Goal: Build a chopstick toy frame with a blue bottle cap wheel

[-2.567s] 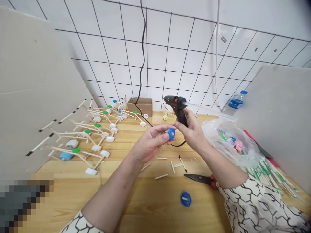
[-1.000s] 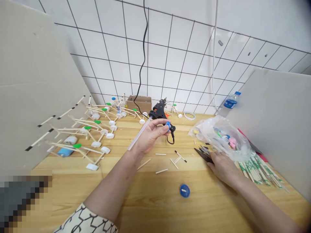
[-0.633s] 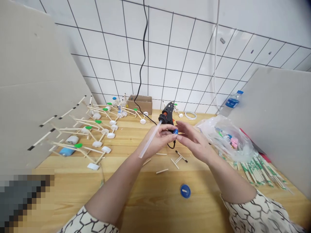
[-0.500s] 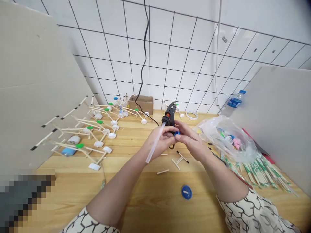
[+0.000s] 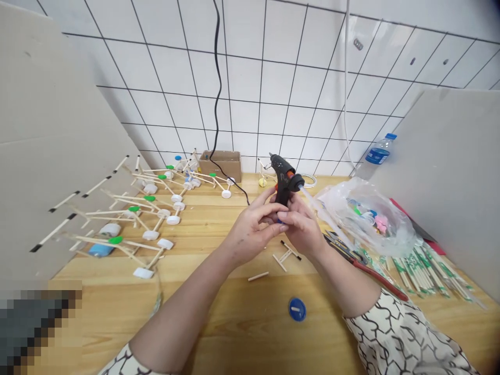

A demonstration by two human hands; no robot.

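My left hand (image 5: 252, 234) and my right hand (image 5: 302, 229) meet at the middle of the table, close around the handle of a black hot glue gun (image 5: 284, 177). Its nozzle end stands above my fingers, and a long translucent glue stick (image 5: 322, 211) runs from it to the lower right. A blue bottle cap (image 5: 279, 221) barely shows between my fingers, mostly hidden. Which hand grips what is hard to separate, but the right seems to hold the gun and the left the cap.
Red-handled pliers (image 5: 371, 271) lie beside a plastic bag of colored pieces (image 5: 365, 216) and bundled sticks (image 5: 429, 273). Another blue cap (image 5: 297, 309), loose sticks (image 5: 258, 276) and stick-and-cap assemblies (image 5: 156, 208) rest on the wooden table. Cardboard panels flank it.
The glue gun has turned, swinging its stick from lower left to lower right. My hands have closed together around it, and the view has shifted slightly.
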